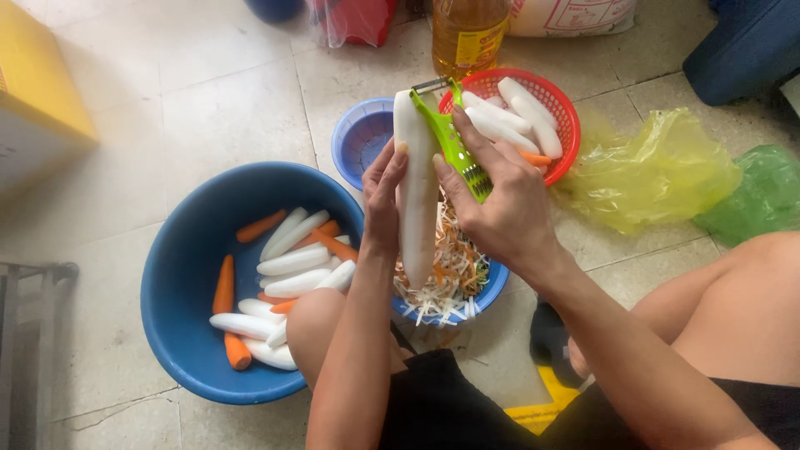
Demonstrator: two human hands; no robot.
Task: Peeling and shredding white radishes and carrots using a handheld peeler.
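My left hand (382,200) grips a long peeled white radish (416,187), held upright over a blue basket (492,287) heaped with white and orange shreds (450,275). My right hand (500,204) holds a green peeler (450,137) with its blade near the top of the radish. A large blue basin (179,275) at the left holds several white radishes and carrots (223,283).
A red basket (560,100) with peeled radishes stands behind, next to a small empty blue basket (354,137). A bottle of oil (468,33), a yellow plastic bag (654,171) and a green bag (762,196) lie on the tiled floor. My knees flank the baskets.
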